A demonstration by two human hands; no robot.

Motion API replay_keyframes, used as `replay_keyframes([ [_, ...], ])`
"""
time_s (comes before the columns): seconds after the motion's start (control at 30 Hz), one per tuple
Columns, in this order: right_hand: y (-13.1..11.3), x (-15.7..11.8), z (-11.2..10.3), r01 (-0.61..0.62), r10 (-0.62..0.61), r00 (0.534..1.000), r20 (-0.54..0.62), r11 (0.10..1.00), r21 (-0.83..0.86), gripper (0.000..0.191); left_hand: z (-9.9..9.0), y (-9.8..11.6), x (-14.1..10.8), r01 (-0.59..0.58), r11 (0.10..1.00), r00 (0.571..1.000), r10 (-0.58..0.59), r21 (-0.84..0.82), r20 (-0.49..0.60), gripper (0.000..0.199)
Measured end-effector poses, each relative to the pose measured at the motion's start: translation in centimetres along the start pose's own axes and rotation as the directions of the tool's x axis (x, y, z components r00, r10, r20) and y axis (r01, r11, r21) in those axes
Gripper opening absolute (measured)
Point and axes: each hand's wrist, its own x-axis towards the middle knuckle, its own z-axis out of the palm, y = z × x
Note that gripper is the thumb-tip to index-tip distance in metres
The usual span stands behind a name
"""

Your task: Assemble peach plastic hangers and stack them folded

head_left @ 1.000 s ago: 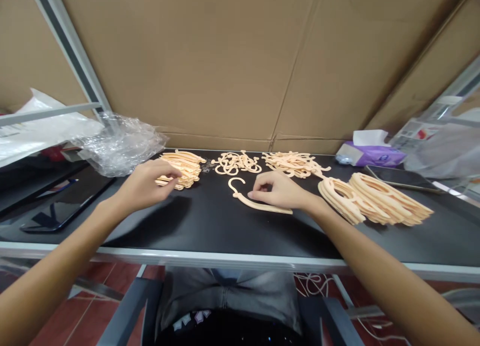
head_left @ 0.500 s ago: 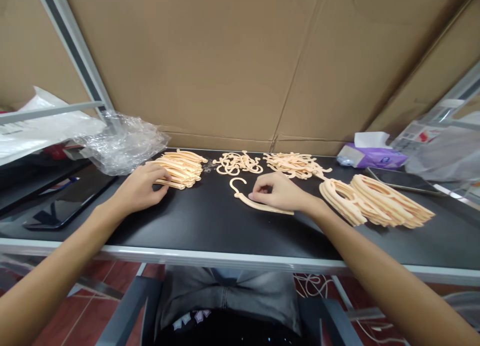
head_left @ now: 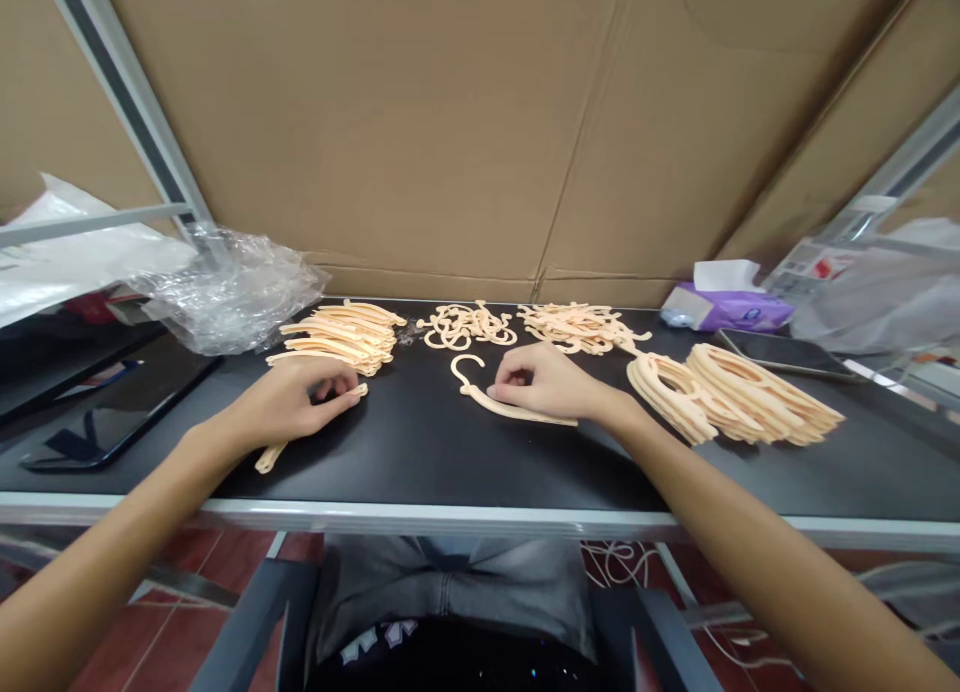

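Note:
My left hand (head_left: 296, 402) is closed around a curved cream strip (head_left: 270, 458), whose two ends stick out past the fingers. Just behind it lies a pile of similar curved strips (head_left: 349, 332). My right hand (head_left: 541, 380) pinches a cream arm piece with a hook (head_left: 468, 367) at its left end, low over the black table (head_left: 420, 452). Farther back are a small heap of loose hooks (head_left: 465, 324) and a larger heap of hook pieces (head_left: 577, 326). Stacked cream frames with oval openings (head_left: 739, 397) lie right of my right hand.
Crumpled clear plastic (head_left: 232, 287) and a dark phone-like device (head_left: 112, 402) are at the left. At the right are a purple tissue pack (head_left: 731, 304) and a flat dark tablet (head_left: 784, 354). A cardboard wall (head_left: 420, 132) stands behind the table, metal posts at both sides.
My left hand has drawn back from the strip pile toward the front edge with one strip in it. My right hand still holds the hooked piece. The view has shifted slightly.

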Motion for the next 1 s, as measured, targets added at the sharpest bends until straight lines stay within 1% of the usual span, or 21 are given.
replay_keyframes([
  [0.1,-0.1,0.0,0.2,0.005,-0.005,1.0,0.007,1.0,0.011,0.015,0.5,0.9,0.1,0.033,0.998,0.999,-0.031,-0.062,0.028,0.034],
  [0.17,-0.1,0.1,0.3,0.005,-0.005,1.0,0.011,0.999,0.032,0.014,0.9,1.9,0.5,0.059,0.996,0.997,-0.055,-0.072,0.054,0.037],
  [0.23,-0.1,0.1,0.4,0.01,-0.011,1.0,0.016,0.999,0.052,0.014,1.4,3.3,1.3,0.082,0.996,0.995,-0.08,-0.032,0.066,0.035],
  [0.33,-0.2,0.0,0.4,0.031,-0.031,0.999,0.013,0.998,0.058,0.016,2.0,5.6,2.8,0.083,0.996,0.993,-0.085,0.022,0.083,0.035],
  [0.37,-0.2,0.0,0.3,0.035,-0.036,0.999,0.013,0.998,0.055,0.018,2.0,6.2,3.3,0.079,0.997,0.992,-0.081,0.025,0.1,0.035],
  [0.43,-0.3,0.0,0.3,0.034,-0.034,0.999,0.013,0.998,0.048,0.022,1.6,7.1,4.0,0.062,0.998,0.994,-0.062,-0.007,0.089,0.032],
  [0.5,-0.4,0.0,0.3,0.034,-0.035,0.999,0.024,0.999,0.038,0.024,0.6,7.4,4.2,-0.01,0.993,0.997,0.018,-0.114,0.07,0.026],
  [0.53,-0.4,0.0,0.3,0.038,-0.039,0.999,0.029,0.999,0.031,0.023,0.0,7.3,4.1,-0.077,0.979,0.992,0.094,-0.186,0.088,0.024],
  [0.6,-0.3,0.1,0.3,0.057,-0.057,0.998,0.028,0.998,0.011,0.015,-1.1,6.9,3.6,-0.181,0.933,0.948,0.25,-0.311,0.195,0.023],
  [0.63,-0.3,0.2,0.3,0.062,-0.062,0.998,0.024,0.998,0.0,0.012,-1.6,6.7,3.3,-0.195,0.914,0.917,0.299,-0.356,0.265,0.025],
  [0.67,-0.2,0.2,0.4,0.061,-0.06,0.998,0.016,0.998,-0.01,0.01,-1.9,6.5,2.9,-0.191,0.899,0.885,0.331,-0.394,0.326,0.027],
  [0.7,-0.2,0.2,0.4,0.053,-0.052,0.999,0.01,0.998,-0.016,0.01,-2.0,6.3,2.5,-0.179,0.888,0.865,0.347,-0.424,0.362,0.028],
  [0.73,-0.2,0.2,0.4,0.04,-0.039,0.999,0.011,0.999,-0.019,0.01,-2.0,6.2,2.2,-0.162,0.882,0.855,0.35,-0.443,0.383,0.027],
  [0.77,-0.2,0.2,0.4,0.023,-0.022,1.0,0.017,1.0,-0.018,0.01,-1.9,6.3,2.0,-0.144,0.88,0.857,0.339,-0.452,0.387,0.023],
  [0.87,-0.2,0.2,0.4,-0.031,0.031,0.999,0.042,1.0,-0.004,0.011,-1.2,6.9,1.7,-0.097,0.912,0.899,0.252,-0.399,0.357,0.011],
  [0.93,-0.3,0.1,0.4,-0.047,0.046,0.998,0.044,0.999,0.001,0.015,-0.8,7.8,1.9,-0.087,0.942,0.917,0.203,-0.323,0.344,0.009],
  [1.0,-0.3,0.2,0.6,-0.035,0.035,0.999,0.028,0.999,0.002,0.023,-0.5,8.7,2.3,-0.089,0.957,0.92,0.185,-0.275,0.346,0.011],
])
